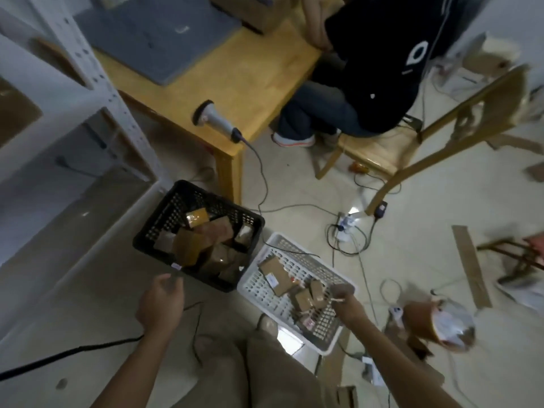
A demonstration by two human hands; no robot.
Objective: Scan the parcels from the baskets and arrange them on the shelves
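Pale tiled floor (412,260), littered with cardboard scraps and loose cables (262,178). White metal shelving (97,69) stood at left, its perforated upright beside a wooden table (250,83) that carried a grey pad (159,33). A seated person (368,69) in a dark top with a white ring-shaped mark sat on a wooden chair (441,122) at the table's far side.

Two baskets sat on the floor, touching at one corner. The black basket (164,213) was piled with brown parcels (188,245) lying at mixed angles. The white basket (265,290) held fewer. Its largest flat parcel (276,270) lay with the long axis running upper left to lower right and bore a small white label, too blurred to read. No writing was legible anywhere.

The scanner (212,117) lay on the table's near corner, head toward the shelving, handle over the edge, cord dropping to the floor.

The left hand (160,304) hovered near the black basket's rim, fingers loosely curled and holding nothing. The right hand (344,293) was down among the white basket's small parcels, fingers bent; the blur hid whether it gripped one.
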